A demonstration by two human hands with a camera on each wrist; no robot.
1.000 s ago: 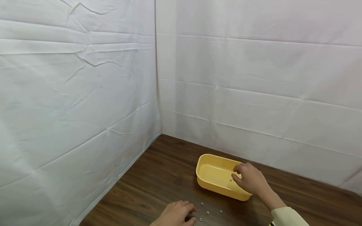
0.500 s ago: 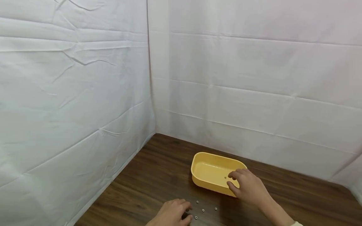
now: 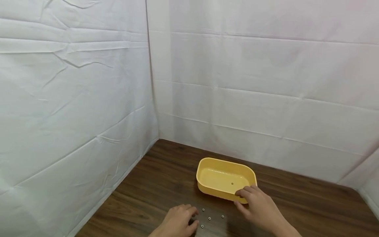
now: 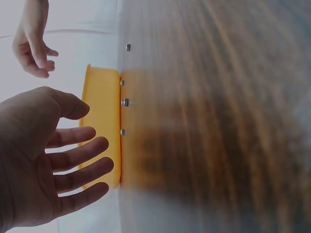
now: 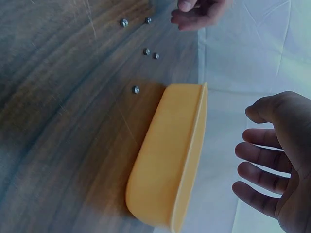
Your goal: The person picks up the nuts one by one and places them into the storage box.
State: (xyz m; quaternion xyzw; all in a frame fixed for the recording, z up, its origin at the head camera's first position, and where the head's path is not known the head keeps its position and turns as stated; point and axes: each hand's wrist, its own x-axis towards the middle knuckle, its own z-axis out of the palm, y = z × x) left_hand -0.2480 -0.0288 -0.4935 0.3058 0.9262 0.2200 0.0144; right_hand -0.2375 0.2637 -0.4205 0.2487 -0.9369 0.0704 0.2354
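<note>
A yellow rectangular tub (image 3: pixel 214 192) stands on the table, with one small dark round piece (image 3: pixel 232 183) on its floor. Several small metal nuts (image 3: pixel 209 218) lie scattered in front of it. My left hand (image 3: pixel 179 220) is beside these nuts on their left, fingers loosely bent and holding nothing. Its fingers (image 4: pixel 80 178) are spread apart in the left wrist view. Over the tub's near right corner hovers my right hand (image 3: pixel 257 205), thumb and fingers apart. The right wrist view shows that same hand (image 5: pixel 272 155) with bare fingertips, away from the rim.
Dark wood-grain table (image 3: pixel 142 197) lies under everything. White cloth walls (image 3: pixel 237 98) rise behind it and along its left side, meeting in a corner behind the tub. Another cloth edge (image 3: pixel 368 184) borders the right end.
My right hand has come back from above the tub's inside toward its near corner. The head view has turned slightly right. My left hand stays beside the nuts.
</note>
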